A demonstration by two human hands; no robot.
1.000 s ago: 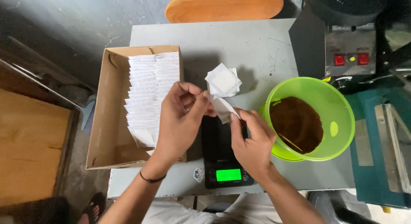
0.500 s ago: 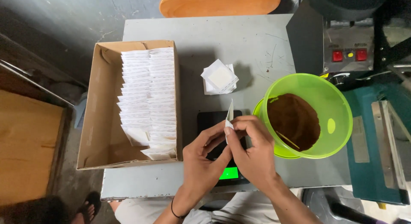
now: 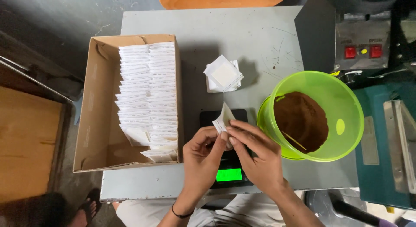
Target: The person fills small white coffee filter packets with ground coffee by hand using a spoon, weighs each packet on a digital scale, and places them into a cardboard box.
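Head view: both hands (image 3: pixel 232 155) (fingertips together) on white sachet (image 3: pixel 223 118) over scale (image 3: pixel 225 166).

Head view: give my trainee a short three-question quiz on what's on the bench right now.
1. True or false: the left hand and right hand both pinch one small white sachet.
2. What fills the green tub? A) white sachets B) brown powder C) water
3. The sachet is held above the ____ with the lit green display.

Key: 1 true; 2 B, brown powder; 3 scale.
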